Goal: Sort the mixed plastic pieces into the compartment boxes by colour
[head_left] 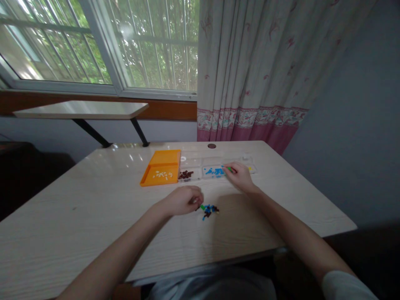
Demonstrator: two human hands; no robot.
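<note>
My left hand rests curled on the pale wooden table, its fingertips closed beside a small heap of blue, black and green beads. My right hand reaches over a clear compartment box, fingers pinched on a small green piece. The box holds dark brown beads in one cell and blue beads in the cell beside it. A yellow bit shows in a cell to the right of my hand.
An orange tray with several white beads lies left of the clear box. A cable hole sits near the table's far edge. Behind are a folding shelf under the window and a flowered curtain.
</note>
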